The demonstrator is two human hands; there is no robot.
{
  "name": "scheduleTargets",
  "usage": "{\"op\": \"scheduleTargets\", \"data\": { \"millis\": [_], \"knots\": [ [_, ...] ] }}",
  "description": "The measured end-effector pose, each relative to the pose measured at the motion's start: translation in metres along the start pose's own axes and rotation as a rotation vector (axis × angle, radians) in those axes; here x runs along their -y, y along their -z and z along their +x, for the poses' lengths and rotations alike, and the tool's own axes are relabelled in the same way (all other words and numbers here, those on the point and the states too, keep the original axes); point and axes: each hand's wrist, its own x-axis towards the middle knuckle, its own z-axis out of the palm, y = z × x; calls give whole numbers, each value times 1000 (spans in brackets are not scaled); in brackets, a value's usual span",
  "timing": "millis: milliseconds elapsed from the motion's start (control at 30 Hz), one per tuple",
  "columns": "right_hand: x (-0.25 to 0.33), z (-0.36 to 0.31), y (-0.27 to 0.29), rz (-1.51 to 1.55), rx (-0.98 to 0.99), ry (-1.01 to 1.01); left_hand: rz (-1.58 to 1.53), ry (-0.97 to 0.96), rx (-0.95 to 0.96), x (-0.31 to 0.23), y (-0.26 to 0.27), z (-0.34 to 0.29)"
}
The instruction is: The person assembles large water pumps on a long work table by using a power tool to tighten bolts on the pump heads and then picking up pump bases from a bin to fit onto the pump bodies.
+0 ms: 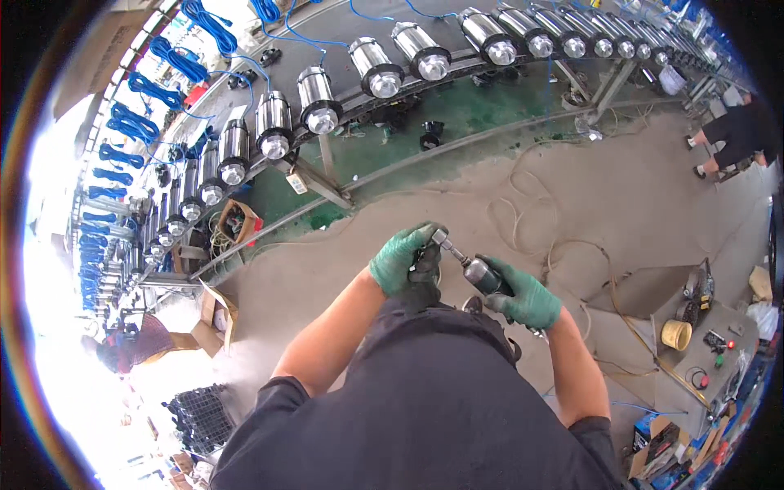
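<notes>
My left hand [400,263], in a green glove, is closed at the tip of a silver socket shaft [454,247]. The shaft juts from a dark-bodied power driver [487,278]. Wrapped around the driver's body is my right hand [524,299], also gloved in green. The tool is held in front of my torso, its socket end pointing up and to the left. Whether a small part sits between my left fingers and the socket is hidden by the glove.
A curved rail bench [359,104] carries a long row of silver cylindrical motors [376,67] with blue cable coils [131,122]. A hose [523,175] snakes over the floor. At right stands a table [694,359] with a yellow tape roll [676,335]; another person [735,135] is beyond.
</notes>
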Motion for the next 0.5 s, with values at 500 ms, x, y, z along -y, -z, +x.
{"op": "scheduleTargets", "data": {
  "millis": [500],
  "knots": [
    [-24,314,50,134,-417,155,763,-528,-551,-251,215,190]
  ]
}}
